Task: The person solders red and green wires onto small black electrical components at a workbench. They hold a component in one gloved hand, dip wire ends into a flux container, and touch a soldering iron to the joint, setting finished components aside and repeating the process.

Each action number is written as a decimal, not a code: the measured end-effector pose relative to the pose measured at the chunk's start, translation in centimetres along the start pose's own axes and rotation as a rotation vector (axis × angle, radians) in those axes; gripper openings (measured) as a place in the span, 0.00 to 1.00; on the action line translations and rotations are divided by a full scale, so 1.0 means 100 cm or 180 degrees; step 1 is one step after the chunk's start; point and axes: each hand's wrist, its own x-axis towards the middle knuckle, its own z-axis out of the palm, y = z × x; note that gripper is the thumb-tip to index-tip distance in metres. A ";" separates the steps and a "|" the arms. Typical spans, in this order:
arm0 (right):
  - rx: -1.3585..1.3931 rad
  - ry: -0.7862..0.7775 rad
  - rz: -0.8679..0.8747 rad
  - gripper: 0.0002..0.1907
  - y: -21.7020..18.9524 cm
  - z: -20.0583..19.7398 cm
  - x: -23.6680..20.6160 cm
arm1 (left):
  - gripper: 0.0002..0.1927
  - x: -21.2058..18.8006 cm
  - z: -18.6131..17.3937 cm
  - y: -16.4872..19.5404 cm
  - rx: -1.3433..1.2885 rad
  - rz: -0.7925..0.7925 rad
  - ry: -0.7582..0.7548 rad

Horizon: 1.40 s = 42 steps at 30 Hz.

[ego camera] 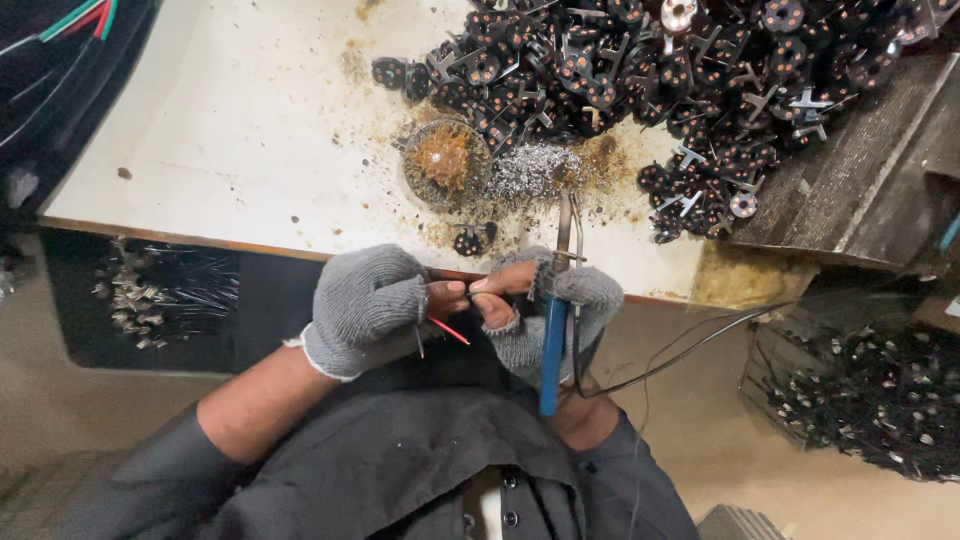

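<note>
My left hand (365, 308), in a grey fingerless glove, pinches a thin red wire (448, 330) near the table's front edge. My right hand (555, 310), gloved the same way, grips a soldering iron with a blue handle (551, 350); its metal tip (565, 215) points away over the table. The fingertips of both hands meet at the wire. A round tin of brown flux (445, 160) sits just beyond the hands, with a pile of silvery solder scraps (530, 172) beside it. One small black round part (472, 238) lies near the tip.
A large heap of black round parts with copper pins (680, 70) covers the stained white table (250, 130) at the back right. Bins of similar parts stand below at the left (165, 290) and the right (870, 400). A black cable (680, 350) trails from the iron.
</note>
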 end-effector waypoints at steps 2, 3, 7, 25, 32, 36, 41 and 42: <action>0.0230 0.0003 -0.0029 0.06 0.000 0.001 -0.002 | 0.11 0.000 -0.002 0.000 0.0144 0.0276 -0.0101; 0.0345 0.0001 -0.0055 0.06 0.001 0.001 -0.002 | 0.11 0.001 -0.006 0.000 0.0225 0.0420 -0.0144; 0.0380 0.0816 -0.0335 0.08 0.006 0.005 0.008 | 0.09 0.015 -0.026 -0.001 0.0256 -0.0106 0.0213; -0.1305 0.0394 -0.0856 0.15 -0.005 -0.002 0.036 | 0.07 0.043 -0.025 -0.017 0.0486 -0.1179 0.0094; -0.1788 0.0096 -0.1088 0.13 -0.007 -0.003 0.040 | 0.08 0.038 -0.030 -0.011 0.0702 -0.0883 0.0309; -0.1909 0.0062 -0.1233 0.11 -0.007 -0.004 0.042 | 0.08 0.027 -0.034 -0.002 0.0569 -0.0764 -0.0048; -0.1474 -0.0032 -0.1036 0.11 -0.016 -0.003 0.045 | 0.13 0.023 -0.020 -0.002 0.0719 -0.0751 -0.0781; -0.1415 -0.0010 -0.0896 0.14 -0.018 -0.003 0.043 | 0.16 0.023 -0.018 -0.003 0.0881 -0.0682 -0.0943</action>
